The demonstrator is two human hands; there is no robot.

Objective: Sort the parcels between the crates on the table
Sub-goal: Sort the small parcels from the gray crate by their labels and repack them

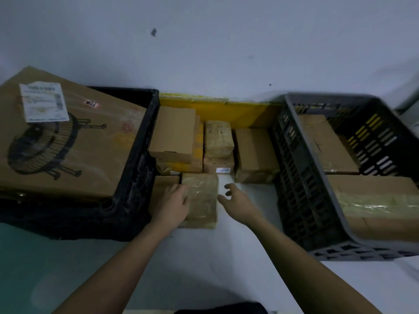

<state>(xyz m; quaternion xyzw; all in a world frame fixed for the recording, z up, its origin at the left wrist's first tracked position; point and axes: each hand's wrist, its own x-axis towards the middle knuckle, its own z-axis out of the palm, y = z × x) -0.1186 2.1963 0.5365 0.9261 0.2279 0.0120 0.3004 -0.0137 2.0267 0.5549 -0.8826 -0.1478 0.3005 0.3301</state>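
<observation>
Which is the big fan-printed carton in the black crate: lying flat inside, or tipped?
Tipped. The fan-printed carton leans across the black crate, its far-left corner raised above the rim, too large to sit down inside.

Single head-worn wide-angle view, looking forward and steeply down from above the counter (229,257) toward the wall (226,53); both forearms enter from the lower edge, close to the lens, frame edges visibly curved

Parcels (218,141) stacked between left crate (136,155) and right crate (301,177), perhaps on table (204,268)
</observation>
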